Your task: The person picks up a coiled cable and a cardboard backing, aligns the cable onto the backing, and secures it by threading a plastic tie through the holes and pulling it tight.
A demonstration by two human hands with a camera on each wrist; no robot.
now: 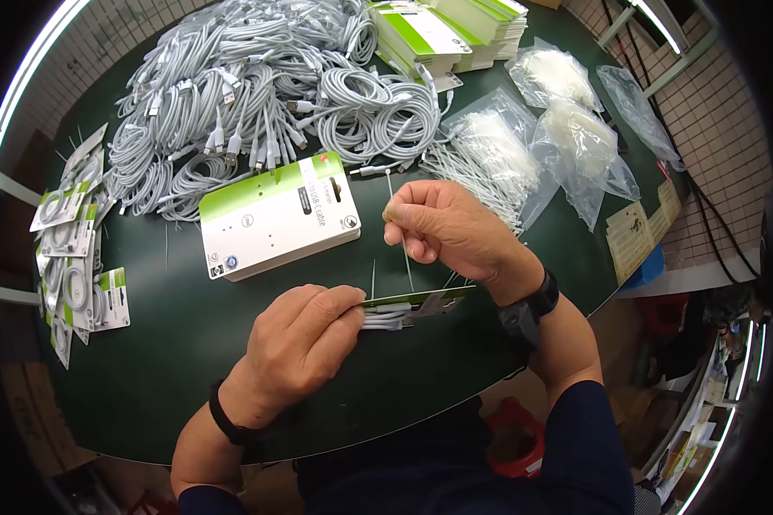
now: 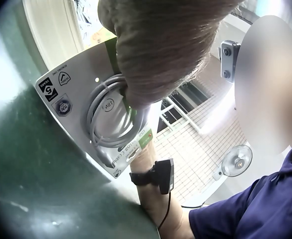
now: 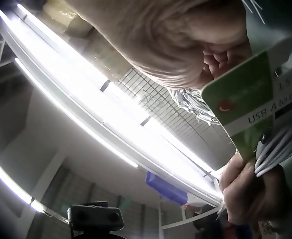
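Observation:
My left hand (image 1: 305,343) grips a green-and-white cable card (image 1: 445,300) near the table's front, tilted so its edge faces up. Against the card's near face lies a coiled grey USB cable (image 1: 388,318); the left wrist view shows the coil (image 2: 93,114) nearly whole on the printed face. Above the card, my right hand (image 1: 451,225) pinches a thin white cable tie (image 1: 407,257) between thumb and forefinger. Its head sticks up past the fingers and its tail runs down to the card's upper edge. Another thin tie end (image 1: 373,279) rises behind the card.
A stack of blank cards (image 1: 275,215) lies just beyond my hands. Behind it spreads a big heap of coiled cables (image 1: 232,77). Loose cable ties (image 1: 477,184) and plastic bags (image 1: 575,137) of them lie right. Carded cables (image 1: 77,257) pile up left; more card stacks (image 1: 421,39) stand behind.

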